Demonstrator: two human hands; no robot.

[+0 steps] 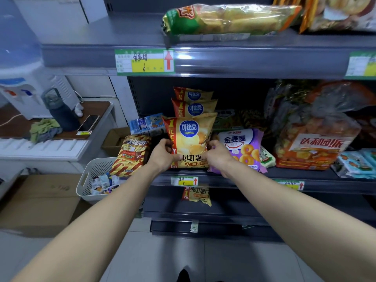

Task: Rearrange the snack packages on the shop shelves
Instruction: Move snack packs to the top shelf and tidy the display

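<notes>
Both hands grasp the front Copico potato chip bag (190, 139) upright on the middle shelf (305, 181): left hand (164, 154) fingers curl round its left edge, right hand (216, 153) fingers pinch its right edge. A purple ring-snack bag (244, 147) lies just right of the right fingers.

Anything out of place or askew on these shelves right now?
Yes. One chip bag hangs below the middle shelf's edge, apart from the upright Copico row. The striped snack bag left of the held chip bag leans tilted over the basket.
</notes>
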